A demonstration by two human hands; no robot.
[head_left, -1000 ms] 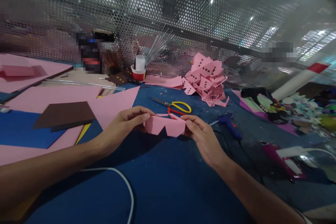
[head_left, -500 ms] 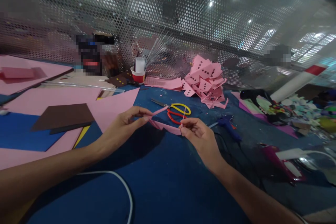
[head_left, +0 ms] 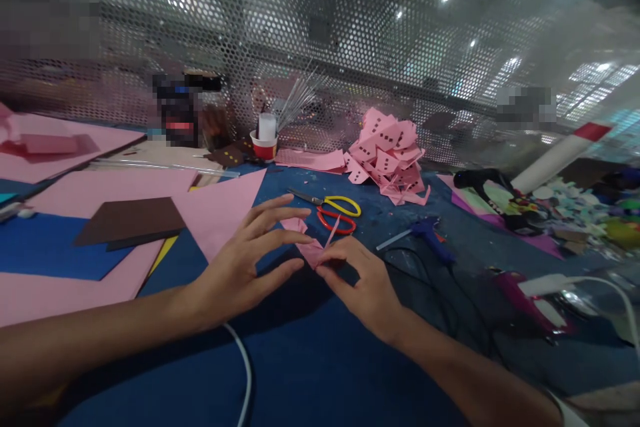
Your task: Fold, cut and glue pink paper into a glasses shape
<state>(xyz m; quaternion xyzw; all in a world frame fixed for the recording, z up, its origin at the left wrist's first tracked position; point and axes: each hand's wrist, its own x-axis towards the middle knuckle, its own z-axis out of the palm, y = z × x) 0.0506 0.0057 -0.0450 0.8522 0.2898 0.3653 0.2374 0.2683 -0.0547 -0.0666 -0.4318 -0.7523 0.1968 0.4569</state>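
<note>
A small folded pink paper piece [head_left: 306, 245] lies on the blue table [head_left: 320, 347] between my hands. My left hand [head_left: 245, 260] hovers over its left side with the fingers stretched out and spread, the fingertips at the paper. On the right, my right hand [head_left: 357, 280] presses down on the paper's right end, fingers curled and pinched on it. Just beyond the paper lie scissors with yellow and red handles [head_left: 335, 212].
Large pink sheets [head_left: 220, 203] and a brown sheet [head_left: 133, 219] cover the left. A heap of pink cut pieces with dark squares [head_left: 387, 159] and a red cup [head_left: 265, 141] stand by the perforated metal wall. Glue guns [head_left: 430, 237] and cables lie right. A white cable [head_left: 245, 373] runs near me.
Both hands lowered the pink paper from the air onto the table. The left hand opened its fingers; the right hand now presses the paper down.
</note>
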